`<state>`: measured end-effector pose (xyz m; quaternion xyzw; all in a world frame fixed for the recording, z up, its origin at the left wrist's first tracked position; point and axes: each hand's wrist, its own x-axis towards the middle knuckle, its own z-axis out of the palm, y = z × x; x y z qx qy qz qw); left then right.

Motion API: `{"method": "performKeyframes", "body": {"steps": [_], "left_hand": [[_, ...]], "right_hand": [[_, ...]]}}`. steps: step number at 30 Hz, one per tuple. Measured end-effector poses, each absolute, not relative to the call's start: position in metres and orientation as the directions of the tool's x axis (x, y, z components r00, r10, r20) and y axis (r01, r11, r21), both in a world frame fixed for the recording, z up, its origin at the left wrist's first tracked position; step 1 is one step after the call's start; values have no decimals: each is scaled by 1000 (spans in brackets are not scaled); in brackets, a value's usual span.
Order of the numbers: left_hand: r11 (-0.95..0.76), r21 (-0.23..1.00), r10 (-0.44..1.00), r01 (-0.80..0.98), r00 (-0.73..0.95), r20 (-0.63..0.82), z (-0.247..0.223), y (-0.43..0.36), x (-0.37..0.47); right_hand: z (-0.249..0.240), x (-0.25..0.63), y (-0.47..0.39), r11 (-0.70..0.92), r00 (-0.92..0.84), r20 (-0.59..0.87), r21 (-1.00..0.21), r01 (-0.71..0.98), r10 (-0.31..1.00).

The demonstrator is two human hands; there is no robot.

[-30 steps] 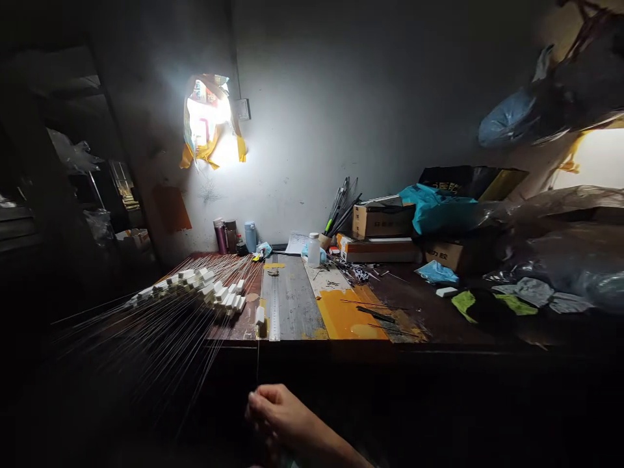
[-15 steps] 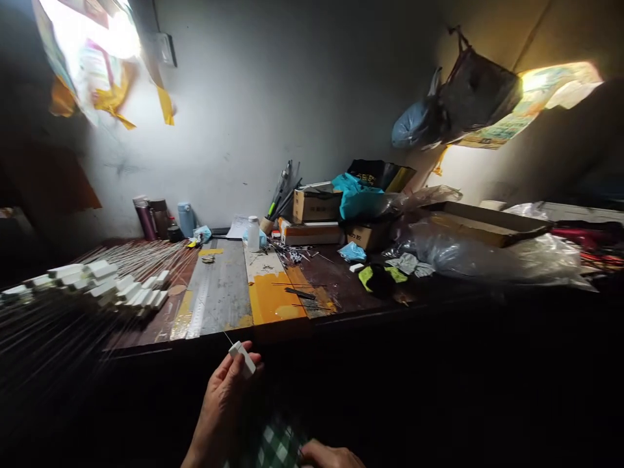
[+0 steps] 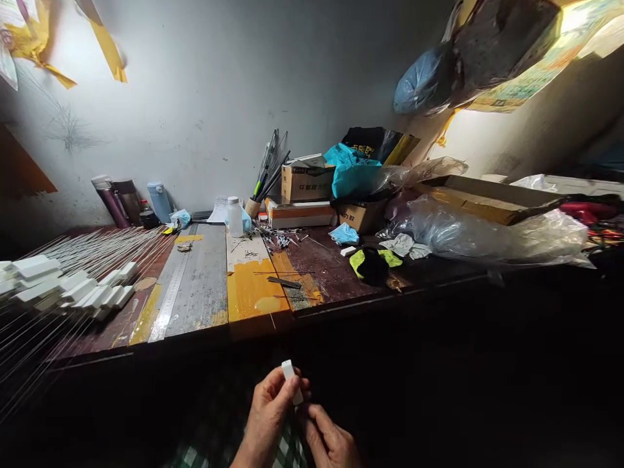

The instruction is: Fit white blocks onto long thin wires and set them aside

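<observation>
Below the table's front edge, my left hand point(image 3: 268, 406) is closed around a small white block point(image 3: 288, 373), thumb on its near face and fingers behind. The block stands tilted, its top end uppermost. Beyond the block, a thin light line like a wire tip point(image 3: 273, 320) shows against the table edge; whether it joins the block is hard to see. My right hand point(image 3: 329, 434) is at the block's lower end, fingers pressed together. What they pinch is hidden.
Many white blocks on thin rods point(image 3: 73, 286) lie piled at the left. A ruler point(image 3: 168, 296), a white bottle point(image 3: 234, 218), a dark flat strip point(image 3: 284, 283) and a black-and-yellow cloth point(image 3: 373, 263) are on the table point(image 3: 322, 260). Cardboard boxes point(image 3: 307, 182) and plastic bags point(image 3: 453, 231) stand behind.
The view has shifted, and the table scene now sits further left. My left hand has moved right with the white block. My right hand has risen from the lap to the block's lower end.
</observation>
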<state>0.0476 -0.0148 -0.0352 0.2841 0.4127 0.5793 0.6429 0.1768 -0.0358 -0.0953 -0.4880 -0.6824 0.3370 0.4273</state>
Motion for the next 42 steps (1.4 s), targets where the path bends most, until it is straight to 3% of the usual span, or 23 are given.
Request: {"method": "performKeyframes", "body": {"steps": [12, 17, 25, 36, 42], "left_hand": [[130, 870, 967, -475, -132, -217, -28, 17, 42], [97, 867, 967, -489, -158, -198, -23, 33, 36], [76, 866, 967, -494, -175, -185, -24, 46, 38], [117, 870, 956, -479, -184, -229, -18, 40, 36], [137, 874, 949, -466, -191, -251, -17, 35, 32]], "right_hand": [[-72, 185, -15, 348, -225, 275, -834, 428, 935], [-73, 188, -12, 297, -225, 213, -834, 465, 951], [-64, 182, 3, 375, -208, 315, -830, 413, 926], [-53, 179, 9, 288, -290, 169, -851, 439, 942], [-44, 175, 7, 342, -291, 235, -846, 408, 928]]}}
